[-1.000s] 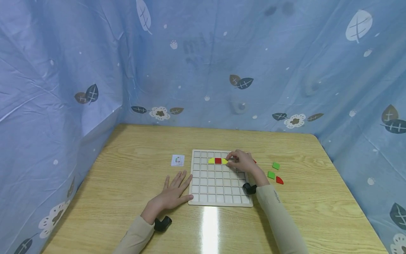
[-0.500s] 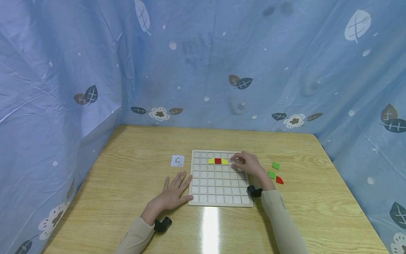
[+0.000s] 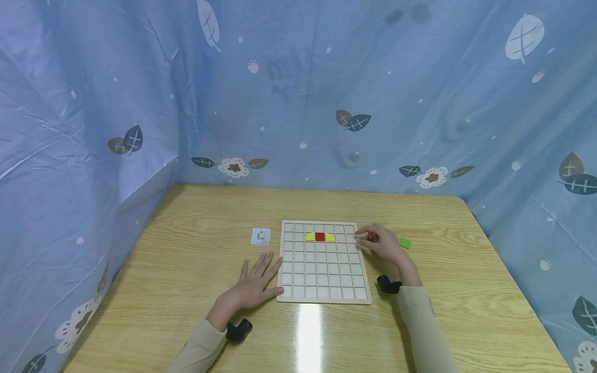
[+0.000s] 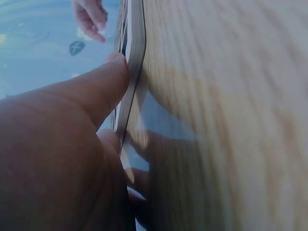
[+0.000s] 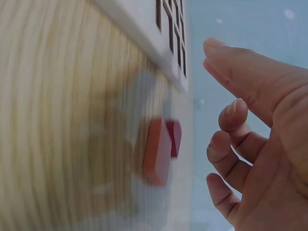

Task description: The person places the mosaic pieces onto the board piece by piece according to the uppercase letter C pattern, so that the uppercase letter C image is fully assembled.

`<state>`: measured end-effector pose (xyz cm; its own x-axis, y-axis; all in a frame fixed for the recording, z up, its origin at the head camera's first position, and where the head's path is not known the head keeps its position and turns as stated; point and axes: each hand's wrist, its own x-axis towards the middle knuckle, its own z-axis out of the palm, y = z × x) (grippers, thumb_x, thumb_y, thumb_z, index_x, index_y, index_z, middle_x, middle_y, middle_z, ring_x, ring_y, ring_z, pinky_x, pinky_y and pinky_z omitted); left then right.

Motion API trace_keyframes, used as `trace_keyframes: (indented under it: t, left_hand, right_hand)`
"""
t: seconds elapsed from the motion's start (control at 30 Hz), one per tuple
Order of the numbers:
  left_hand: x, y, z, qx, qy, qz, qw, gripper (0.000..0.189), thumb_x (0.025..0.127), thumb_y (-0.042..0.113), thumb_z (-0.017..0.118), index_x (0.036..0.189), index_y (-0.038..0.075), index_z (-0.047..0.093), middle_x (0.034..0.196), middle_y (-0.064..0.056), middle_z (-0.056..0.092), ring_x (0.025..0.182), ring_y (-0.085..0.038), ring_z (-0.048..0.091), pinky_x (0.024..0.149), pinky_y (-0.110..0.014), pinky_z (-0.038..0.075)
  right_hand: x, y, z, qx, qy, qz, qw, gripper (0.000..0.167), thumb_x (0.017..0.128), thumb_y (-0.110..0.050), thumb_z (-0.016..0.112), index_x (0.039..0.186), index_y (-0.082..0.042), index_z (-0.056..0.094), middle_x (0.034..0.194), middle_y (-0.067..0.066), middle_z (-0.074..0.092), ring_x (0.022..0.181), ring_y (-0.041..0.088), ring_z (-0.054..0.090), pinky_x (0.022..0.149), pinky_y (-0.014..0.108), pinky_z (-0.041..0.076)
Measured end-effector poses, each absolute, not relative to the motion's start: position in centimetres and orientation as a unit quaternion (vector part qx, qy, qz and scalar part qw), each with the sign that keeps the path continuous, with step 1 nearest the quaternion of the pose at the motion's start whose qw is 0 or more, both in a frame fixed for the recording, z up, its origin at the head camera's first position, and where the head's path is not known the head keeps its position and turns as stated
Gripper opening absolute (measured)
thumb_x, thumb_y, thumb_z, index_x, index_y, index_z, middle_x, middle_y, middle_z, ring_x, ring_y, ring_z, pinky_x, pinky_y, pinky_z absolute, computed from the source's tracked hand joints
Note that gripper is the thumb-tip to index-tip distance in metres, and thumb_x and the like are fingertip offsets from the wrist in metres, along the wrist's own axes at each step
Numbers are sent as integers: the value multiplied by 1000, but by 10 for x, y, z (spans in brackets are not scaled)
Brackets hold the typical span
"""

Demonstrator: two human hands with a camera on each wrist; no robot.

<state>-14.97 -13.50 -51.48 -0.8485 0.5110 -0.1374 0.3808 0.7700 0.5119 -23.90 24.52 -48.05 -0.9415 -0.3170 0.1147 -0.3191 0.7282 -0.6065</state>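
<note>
A pale gridded wooden board point(image 3: 326, 301) lies on the table. In its second row from the far side, a red square tile point(image 3: 320, 237) sits between two yellow rounded tiles, the left yellow tile point(image 3: 310, 237) and the right yellow tile point(image 3: 330, 237). My left hand point(image 3: 253, 286) lies spread at the board's left edge; in the left wrist view its thumb point(image 4: 103, 79) touches the rim. Past the right rim, my right hand point(image 3: 384, 244) hovers with nothing between its fingers. Under it lie two red pieces, the nearer red piece point(image 5: 158, 153) and the farther red piece point(image 5: 174, 138).
A small card with a printed grid point(image 3: 260, 236) lies left of the board. A green tile point(image 3: 405, 243) is on the table beyond the right hand. Blue patterned curtains point(image 3: 298, 103) rise behind the table point(image 3: 205, 217) and along its sides.
My right hand has let go of the right yellow tile, which stays on the board, and has moved right, off the board and over the red pieces. The left hand has not moved.
</note>
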Motion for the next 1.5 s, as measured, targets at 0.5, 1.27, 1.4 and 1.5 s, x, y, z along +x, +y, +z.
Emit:
trace_keyframes:
  t: [0.5, 1.27, 1.4, 1.5]
  left_hand:
    - [-149, -134, -512, 229, 931, 246, 141, 74, 92, 57, 40, 150, 23, 11, 157, -5, -2, 143, -24, -7, 108, -57, -13]
    - [-154, -134, -511, 230, 933, 222, 165, 76, 91, 58, 40, 150, 21, 11, 157, -9, 1, 143, -27, -5, 108, -58, -11]
    - [-154, -134, -507, 232, 931, 223, 171, 75, 92, 55, 42, 150, 18, 13, 156, -12, 3, 143, -30, -4, 108, -59, -11]
    - [-153, -133, -499, 234, 930, 223, 177, 74, 93, 52, 43, 150, 17, 14, 156, -14, 5, 143, -32, -3, 108, -61, -10]
  right_hand:
    - [-225, 293, -482, 127, -935, 330, 25, 27, 86, -21, 67, 110, -8, 67, 86, 7, 56, 68, 15, 46, 60, 30, 39]
    - [-207, 344, -480, 48, -936, 347, -23, 44, 91, -26, 60, 126, -1, 54, 119, 27, 50, 101, 41, 51, 77, 49, 46]
    - [-206, 350, -482, 37, -931, 361, -38, 48, 91, -27, 60, 129, 1, 51, 118, 27, 50, 111, 47, 48, 83, 55, 45]
    - [-205, 354, -484, 33, -934, 355, -39, 46, 92, -26, 59, 128, 1, 51, 104, 21, 52, 95, 40, 53, 75, 45, 46]
